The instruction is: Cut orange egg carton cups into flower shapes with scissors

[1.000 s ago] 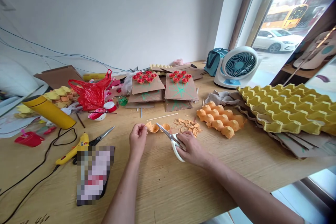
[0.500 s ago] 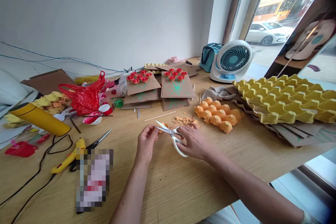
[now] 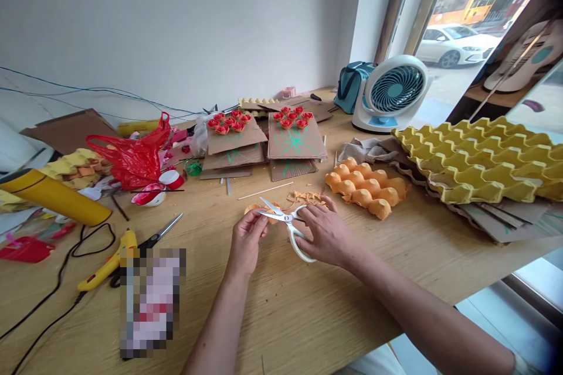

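My left hand point(image 3: 246, 243) pinches a small orange egg-carton cup point(image 3: 255, 209) just above the wooden table point(image 3: 308, 310). My right hand point(image 3: 323, 234) grips white-handled scissors point(image 3: 285, 224), whose blades are open against the cup. Orange paper scraps point(image 3: 308, 198) lie just behind my hands. To the right of them sits an orange egg-carton piece point(image 3: 365, 187).
A stack of yellow egg trays point(image 3: 484, 158) and a small fan point(image 3: 389, 94) stand at the right. Cardboard sheets with red paper flowers point(image 3: 292, 137) lie at the back. A red plastic bag point(image 3: 127, 155), yellow tube point(image 3: 48, 193), glue gun point(image 3: 105, 261) and second scissors point(image 3: 153, 237) lie at the left.
My hands came closer together and nearer to me. The scissor blades moved onto the orange cup held in my left hand. The view shifted slightly.
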The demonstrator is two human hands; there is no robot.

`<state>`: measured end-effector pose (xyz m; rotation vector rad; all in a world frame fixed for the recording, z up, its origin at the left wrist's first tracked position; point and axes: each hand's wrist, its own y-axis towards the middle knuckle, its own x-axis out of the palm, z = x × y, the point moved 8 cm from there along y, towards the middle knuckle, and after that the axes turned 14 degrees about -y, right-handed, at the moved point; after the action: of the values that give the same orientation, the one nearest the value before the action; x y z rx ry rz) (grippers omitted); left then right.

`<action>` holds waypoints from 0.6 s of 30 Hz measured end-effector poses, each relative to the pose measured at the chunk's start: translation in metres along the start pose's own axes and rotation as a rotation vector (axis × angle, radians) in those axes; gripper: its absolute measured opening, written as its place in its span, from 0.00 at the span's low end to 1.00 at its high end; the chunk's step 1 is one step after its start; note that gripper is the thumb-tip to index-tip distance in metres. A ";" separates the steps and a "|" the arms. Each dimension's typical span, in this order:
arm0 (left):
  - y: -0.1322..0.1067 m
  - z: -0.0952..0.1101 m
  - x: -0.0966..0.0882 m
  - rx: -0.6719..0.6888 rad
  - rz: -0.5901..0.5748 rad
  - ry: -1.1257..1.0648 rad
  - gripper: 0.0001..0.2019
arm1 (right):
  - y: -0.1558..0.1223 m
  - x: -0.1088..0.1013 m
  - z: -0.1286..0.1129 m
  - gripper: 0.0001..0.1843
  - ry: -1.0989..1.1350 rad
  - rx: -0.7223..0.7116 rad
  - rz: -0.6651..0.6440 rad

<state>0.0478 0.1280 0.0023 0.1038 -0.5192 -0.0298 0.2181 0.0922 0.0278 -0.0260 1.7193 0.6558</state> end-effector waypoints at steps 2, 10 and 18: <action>-0.001 -0.001 0.001 -0.013 -0.004 -0.012 0.15 | 0.000 0.000 0.000 0.12 -0.008 -0.005 0.001; -0.006 -0.004 0.007 -0.068 -0.031 -0.047 0.14 | -0.001 -0.005 -0.002 0.18 -0.050 -0.028 0.025; -0.007 -0.003 0.012 -0.094 -0.063 -0.042 0.14 | -0.002 -0.005 -0.003 0.19 -0.053 -0.045 0.032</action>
<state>0.0594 0.1204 0.0046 0.0279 -0.5554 -0.1174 0.2176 0.0877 0.0323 -0.0123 1.6565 0.7129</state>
